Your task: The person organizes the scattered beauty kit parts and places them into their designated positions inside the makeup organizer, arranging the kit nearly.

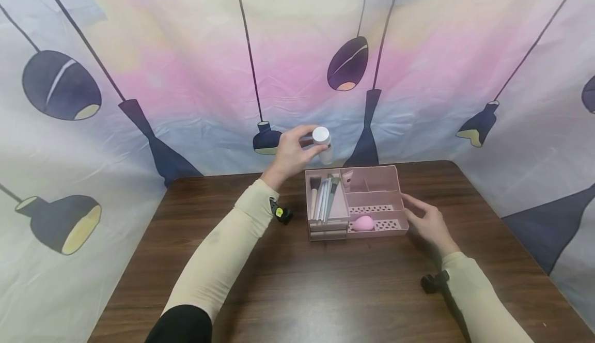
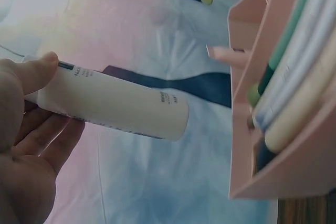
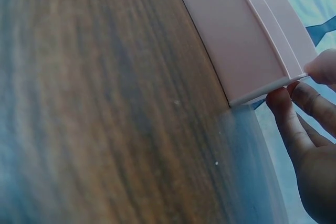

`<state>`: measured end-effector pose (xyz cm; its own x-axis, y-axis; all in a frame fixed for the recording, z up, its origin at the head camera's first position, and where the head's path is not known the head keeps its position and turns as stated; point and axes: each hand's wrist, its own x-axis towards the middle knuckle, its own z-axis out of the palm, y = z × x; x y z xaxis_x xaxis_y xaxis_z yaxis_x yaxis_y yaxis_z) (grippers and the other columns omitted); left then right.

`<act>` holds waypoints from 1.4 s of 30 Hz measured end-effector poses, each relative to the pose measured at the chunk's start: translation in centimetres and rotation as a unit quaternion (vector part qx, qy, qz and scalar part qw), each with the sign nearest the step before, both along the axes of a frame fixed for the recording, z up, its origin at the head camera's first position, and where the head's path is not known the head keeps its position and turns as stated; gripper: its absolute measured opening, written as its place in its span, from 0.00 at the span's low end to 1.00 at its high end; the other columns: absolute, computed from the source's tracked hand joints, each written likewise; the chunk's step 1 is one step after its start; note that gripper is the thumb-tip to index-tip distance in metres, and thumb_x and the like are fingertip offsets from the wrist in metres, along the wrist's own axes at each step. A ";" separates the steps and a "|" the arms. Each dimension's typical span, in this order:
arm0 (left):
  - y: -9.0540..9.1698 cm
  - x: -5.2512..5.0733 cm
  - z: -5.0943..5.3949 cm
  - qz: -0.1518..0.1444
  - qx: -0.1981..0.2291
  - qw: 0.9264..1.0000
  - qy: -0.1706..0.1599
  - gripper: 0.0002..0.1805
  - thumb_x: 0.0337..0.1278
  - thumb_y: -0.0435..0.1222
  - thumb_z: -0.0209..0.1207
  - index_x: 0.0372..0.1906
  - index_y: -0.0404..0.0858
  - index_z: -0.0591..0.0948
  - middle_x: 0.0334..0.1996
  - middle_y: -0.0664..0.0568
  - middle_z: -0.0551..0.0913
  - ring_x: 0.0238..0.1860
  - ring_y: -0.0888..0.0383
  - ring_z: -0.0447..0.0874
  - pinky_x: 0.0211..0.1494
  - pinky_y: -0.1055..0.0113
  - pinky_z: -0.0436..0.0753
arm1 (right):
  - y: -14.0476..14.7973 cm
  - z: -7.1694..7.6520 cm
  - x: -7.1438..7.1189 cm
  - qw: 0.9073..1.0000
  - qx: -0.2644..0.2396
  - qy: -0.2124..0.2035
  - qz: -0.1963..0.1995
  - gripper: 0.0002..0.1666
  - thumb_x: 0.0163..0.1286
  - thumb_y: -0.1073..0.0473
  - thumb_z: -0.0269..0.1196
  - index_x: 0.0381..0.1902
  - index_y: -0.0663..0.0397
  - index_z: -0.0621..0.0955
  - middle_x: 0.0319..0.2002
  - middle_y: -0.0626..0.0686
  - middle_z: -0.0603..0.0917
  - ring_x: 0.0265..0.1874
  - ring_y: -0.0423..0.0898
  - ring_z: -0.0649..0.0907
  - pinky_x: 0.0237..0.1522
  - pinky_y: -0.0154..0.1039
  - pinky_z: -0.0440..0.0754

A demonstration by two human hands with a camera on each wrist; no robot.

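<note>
My left hand [image 1: 294, 152] holds a white bottle [image 2: 115, 100] with a white cap [image 1: 321, 135] between thumb and fingers. The bottle is raised above the back edge of a pink makeup organizer [image 1: 375, 199], apart from it. At the organizer's right end, my right hand [image 1: 429, 224] grips the edge with thumb and fingertips, also seen close in the right wrist view. Makeup brushes [image 1: 324, 198] lie in the left compartment. A small pink tube [image 1: 347, 178] leans in a back compartment, and a pink makeup sponge [image 1: 363, 223] sits in the front tray.
The organizer stands on a dark wooden table [image 1: 279, 286] near its back edge. Low drawers [image 1: 328, 231] are under the brush compartment. A fabric backdrop [image 1: 209, 74] printed with hanging lamps rises directly behind and on both sides.
</note>
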<state>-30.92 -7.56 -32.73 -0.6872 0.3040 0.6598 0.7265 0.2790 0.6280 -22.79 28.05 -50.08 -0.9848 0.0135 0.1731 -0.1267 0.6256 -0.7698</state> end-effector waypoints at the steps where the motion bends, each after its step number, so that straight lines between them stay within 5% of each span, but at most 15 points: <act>1: 0.3 0.0 0.0 -0.004 0.002 1.000 -0.002 0.22 0.45 0.30 0.73 0.49 0.31 0.83 0.45 0.40 0.84 0.49 0.49 0.84 0.53 0.62 0.83 | 0.0 0.0 0.0 1.000 0.001 0.002 -0.001 0.28 0.71 0.51 0.60 0.68 0.45 0.73 0.64 0.61 0.76 0.29 0.44 0.74 0.26 0.35 0.71; 4: 1.3 0.0 0.2 -0.010 0.000 1.000 -0.007 0.23 0.44 0.30 0.73 0.50 0.31 0.83 0.45 0.41 0.84 0.48 0.50 0.84 0.52 0.64 0.83 | -0.1 0.0 0.0 1.000 -0.003 0.005 -0.001 0.28 0.71 0.51 0.61 0.67 0.45 0.74 0.63 0.62 0.76 0.24 0.43 0.72 0.24 0.35 0.71; 10: 3.3 -0.2 0.2 -0.010 -0.028 1.000 0.000 0.24 0.44 0.32 0.74 0.52 0.33 0.83 0.47 0.43 0.86 0.48 0.53 0.84 0.51 0.64 0.84 | -0.1 -0.1 -0.1 1.000 0.003 0.007 -0.010 0.27 0.71 0.50 0.60 0.67 0.45 0.74 0.65 0.60 0.74 0.42 0.53 0.75 0.42 0.42 0.69; 15: 5.1 -0.1 0.0 -0.026 -0.046 0.998 -0.028 0.24 0.46 0.33 0.73 0.52 0.34 0.83 0.48 0.45 0.85 0.48 0.55 0.84 0.50 0.69 0.83 | 0.0 -0.1 0.0 1.000 -0.008 -0.009 -0.007 0.28 0.72 0.50 0.59 0.68 0.45 0.73 0.67 0.61 0.72 0.50 0.55 0.74 0.50 0.50 0.70; 22: 7.5 -0.1 -0.7 -0.039 -0.059 0.995 -0.072 0.23 0.46 0.33 0.72 0.52 0.36 0.83 0.50 0.46 0.85 0.50 0.57 0.84 0.52 0.72 0.82 | -0.2 -0.1 -0.1 1.000 -0.003 0.004 -0.009 0.28 0.71 0.51 0.60 0.67 0.47 0.73 0.65 0.63 0.73 0.47 0.55 0.74 0.45 0.46 0.69; 31: 9.6 -0.3 -2.3 0.005 -0.172 0.985 -0.007 0.24 0.47 0.41 0.73 0.52 0.39 0.83 0.49 0.50 0.86 0.52 0.56 0.83 0.57 0.71 0.77 | -0.1 0.0 -0.1 1.000 -0.010 -0.018 -0.008 0.29 0.72 0.52 0.59 0.69 0.46 0.71 0.68 0.63 0.70 0.53 0.58 0.73 0.52 0.56 0.70; 38: 10.5 -0.4 -3.0 -0.001 -0.193 0.981 0.004 0.23 0.44 0.40 0.74 0.48 0.39 0.84 0.44 0.50 0.86 0.48 0.56 0.83 0.55 0.71 0.77 | -0.1 0.2 -0.1 0.999 -0.020 -0.030 -0.011 0.28 0.72 0.53 0.59 0.69 0.44 0.72 0.69 0.62 0.69 0.68 0.64 0.67 0.65 0.67 0.62; 42: 11.1 -0.5 -3.5 0.000 -0.216 0.976 -0.001 0.23 0.44 0.42 0.74 0.49 0.40 0.85 0.44 0.51 0.86 0.47 0.58 0.83 0.54 0.71 0.77 | -0.1 0.2 -0.1 0.999 -0.018 -0.026 -0.008 0.28 0.72 0.53 0.59 0.69 0.44 0.72 0.68 0.63 0.69 0.66 0.63 0.70 0.64 0.66 0.64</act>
<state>-31.44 3.56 -36.20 -0.6881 0.5539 0.4687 0.7255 0.5175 0.4536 -22.86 27.97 -49.92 -0.9920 0.0347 0.1211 -0.0763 0.5987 -0.7973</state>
